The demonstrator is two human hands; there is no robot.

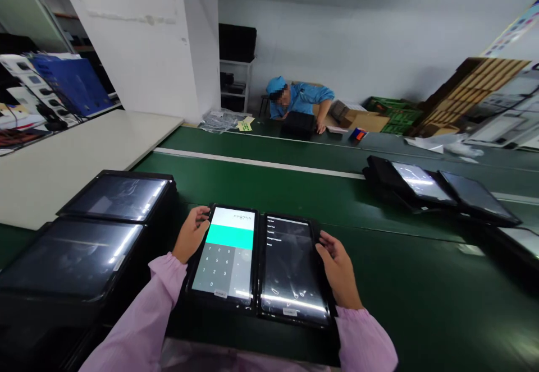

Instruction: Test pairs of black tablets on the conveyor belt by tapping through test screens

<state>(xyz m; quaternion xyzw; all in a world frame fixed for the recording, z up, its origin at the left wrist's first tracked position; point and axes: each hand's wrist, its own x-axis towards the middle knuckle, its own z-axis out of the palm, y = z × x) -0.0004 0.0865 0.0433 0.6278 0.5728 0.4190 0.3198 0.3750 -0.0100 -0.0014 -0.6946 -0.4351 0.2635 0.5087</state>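
Note:
Two black-framed tablets lie side by side on the green bench in front of me. The left tablet (225, 254) shows a calculator keypad with a bright green band. On the right tablet (290, 271) is a dark screen with a short list of white text at its upper left. My left hand (191, 234) is closed with thumb and fingers on the upper left edge of the calculator tablet. Gripping the upper right edge of the dark-screened tablet is my right hand (338, 268); some of its fingertips are hidden behind the edge.
Stacked tablets (80, 257) stand at my left, and more tablets (475, 195) lie at the right. Across the green bench (421, 282), a co-worker (309, 100) in blue leans over a black device. Cardboard (463, 94) and a green crate (393, 114) are behind.

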